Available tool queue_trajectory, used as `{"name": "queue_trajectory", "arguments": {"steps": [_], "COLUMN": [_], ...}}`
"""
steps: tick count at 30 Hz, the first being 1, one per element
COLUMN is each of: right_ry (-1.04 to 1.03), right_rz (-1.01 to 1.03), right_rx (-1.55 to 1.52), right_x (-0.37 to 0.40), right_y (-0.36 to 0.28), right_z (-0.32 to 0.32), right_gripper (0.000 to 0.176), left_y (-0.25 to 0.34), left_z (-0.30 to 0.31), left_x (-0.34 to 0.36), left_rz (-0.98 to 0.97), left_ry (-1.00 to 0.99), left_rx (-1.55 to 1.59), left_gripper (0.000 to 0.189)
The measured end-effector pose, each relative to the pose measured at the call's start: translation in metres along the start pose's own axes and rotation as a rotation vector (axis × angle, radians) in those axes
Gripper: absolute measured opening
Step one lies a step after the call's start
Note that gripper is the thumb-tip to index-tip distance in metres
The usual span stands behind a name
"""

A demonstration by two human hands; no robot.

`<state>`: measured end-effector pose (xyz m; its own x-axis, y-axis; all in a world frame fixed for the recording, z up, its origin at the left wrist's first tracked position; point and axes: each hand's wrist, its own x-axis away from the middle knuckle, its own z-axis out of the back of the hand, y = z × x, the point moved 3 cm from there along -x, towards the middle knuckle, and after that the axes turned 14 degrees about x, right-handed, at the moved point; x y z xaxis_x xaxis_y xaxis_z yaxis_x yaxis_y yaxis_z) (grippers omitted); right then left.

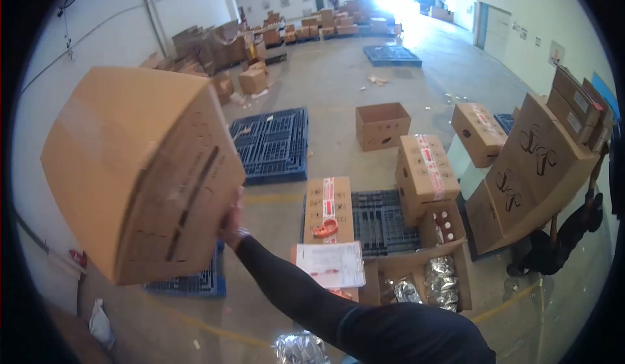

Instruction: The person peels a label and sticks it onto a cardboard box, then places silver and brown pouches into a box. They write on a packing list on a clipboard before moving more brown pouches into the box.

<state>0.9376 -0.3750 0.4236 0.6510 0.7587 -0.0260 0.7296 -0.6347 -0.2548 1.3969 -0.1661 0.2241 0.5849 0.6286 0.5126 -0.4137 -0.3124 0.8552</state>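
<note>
The left hand is nowhere to be seen; if it is on the cardboard box point(140, 169), the carton's bulk hides it. Of the right hand point(231, 224), only the heel, the wrist and what looks like the thumb show, laid up along the carton's edge. The fingers pass out of sight under or behind the cardboard, so how far they curl cannot be told, though the hand plainly bears on the box and has hold of it. The right arm, in a black sleeve point(306, 292), comes in from the near right corner and stretches across to the left, almost straight, with the wrist bent back against the load. The box is held up in the air at the left of the scene, close to the camera and blurred, covering much of a blue pallet point(195, 284) on the floor. It hangs tipped on a corner. Its seamed face is turned right and toward the viewer, and the flap seam runs steeply from upper right to lower left, as the long axis seems to. To the right, a sheet of paper point(331, 264) partly covers a taped carton point(329, 208).
</note>
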Motion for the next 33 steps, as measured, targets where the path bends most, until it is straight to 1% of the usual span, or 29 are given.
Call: {"name": "queue_trajectory", "arguments": {"steps": [3,4,5,6,7,8,9,10,11,13,14,16,18,19,20,21,22,24,25,26,28,29,31,32,33], "right_ry": [0.241,0.218,0.200,0.106,0.095,0.036,-0.039,-0.036,-0.042,-0.034,-0.003,0.075,-0.084,-0.159,-0.135,-0.105,-0.059,0.050,0.213,0.381,0.446,0.465,0.523,0.555,0.538], "right_rz": [-0.001,-0.007,-0.029,-0.031,-0.101,-0.034,0.049,0.044,0.052,0.049,0.083,0.163,0.239,0.286,0.337,0.421,0.536,0.903,0.927,0.905,0.992,1.019,1.000,0.965,0.987], "right_rx": [0.111,0.090,0.069,0.098,0.096,0.109,0.124,0.113,0.100,0.172,0.213,0.297,0.324,0.343,0.480,0.628,0.784,1.032,1.276,1.498,1.725,1.840,2.103,2.245,2.315], "right_x": [-0.022,-0.006,0.009,0.001,-0.018,-0.019,-0.021,-0.021,-0.019,-0.021,-0.017,-0.006,-0.005,-0.003,0.000,0.004,0.010,0.038,0.066,0.089,0.118,0.130,0.151,0.136,0.135], "right_y": [0.063,0.065,0.062,0.076,0.094,0.095,0.086,0.081,0.063,0.039,0.022,-0.015,-0.060,-0.082,-0.103,-0.135,-0.179,-0.253,-0.289,-0.312,-0.352,-0.370,-0.401,-0.427,-0.441], "right_z": [-0.006,-0.025,-0.043,-0.035,-0.021,-0.031,-0.048,-0.055,-0.062,-0.080,-0.091,-0.105,-0.111,-0.111,-0.108,-0.108,-0.113,-0.126,-0.133,-0.143,-0.142,-0.141,-0.131,-0.087,-0.068], "right_gripper": [0.099,0.100,0.101,0.101,0.101,0.101,0.101,0.099,0.097,0.099,0.096,0.091,0.081,0.077,0.072,0.067,0.062,0.059,0.060,0.062,0.065,0.067,0.069,0.070,0.071], "left_y": [-0.001,0.004,0.033,0.023,0.013,0.013,0.014,0.014,0.015,0.019,0.020,0.014,0.019,0.033,0.045,0.019,0.000,0.048,0.006,0.001,0.000,0.016,0.067,0.069,0.081], "left_z": [-0.004,-0.006,-0.015,-0.014,-0.007,-0.007,-0.006,-0.005,-0.013,-0.010,-0.010,-0.011,-0.011,-0.012,-0.014,-0.006,-0.002,-0.031,-0.017,-0.018,-0.010,-0.019,-0.046,-0.076,-0.088], "left_x": [0.000,0.011,0.022,0.023,0.020,0.017,0.012,0.014,0.015,0.018,0.015,0.011,0.013,0.021,0.018,0.015,-0.004,-0.008,-0.027,-0.037,-0.030,-0.020,0.007,-0.013,-0.008], "left_rz": [-0.080,-0.094,-0.030,-0.035,0.005,-0.064,-0.079,-0.089,-0.115,-0.147,-0.172,-0.149,-0.087,-0.036,0.008,-0.014,-0.064,-0.305,-0.216,-0.177,-0.080,-0.008,0.147,0.171,0.181], "left_ry": [0.062,0.104,0.148,0.126,0.158,0.118,0.128,0.134,0.134,0.132,0.121,0.132,0.132,0.134,0.119,0.154,0.166,-0.002,-0.103,-0.151,-0.185,-0.183,-0.166,-0.178,-0.183], "left_rx": [-0.053,-0.060,-0.177,-0.035,-0.118,0.058,0.127,0.191,0.249,0.233,0.221,0.225,0.169,0.111,0.047,-0.060,-0.170,0.075,0.151,0.017,-0.246,-0.257,-0.283,-0.277,-0.275], "left_gripper": [0.033,0.033,0.031,0.031,0.033,0.031,0.031,0.030,0.030,0.031,0.032,0.032,0.032,0.033,0.033,0.034,0.035,0.044,0.054,0.051,0.048,0.049,0.051,0.052,0.052]}}
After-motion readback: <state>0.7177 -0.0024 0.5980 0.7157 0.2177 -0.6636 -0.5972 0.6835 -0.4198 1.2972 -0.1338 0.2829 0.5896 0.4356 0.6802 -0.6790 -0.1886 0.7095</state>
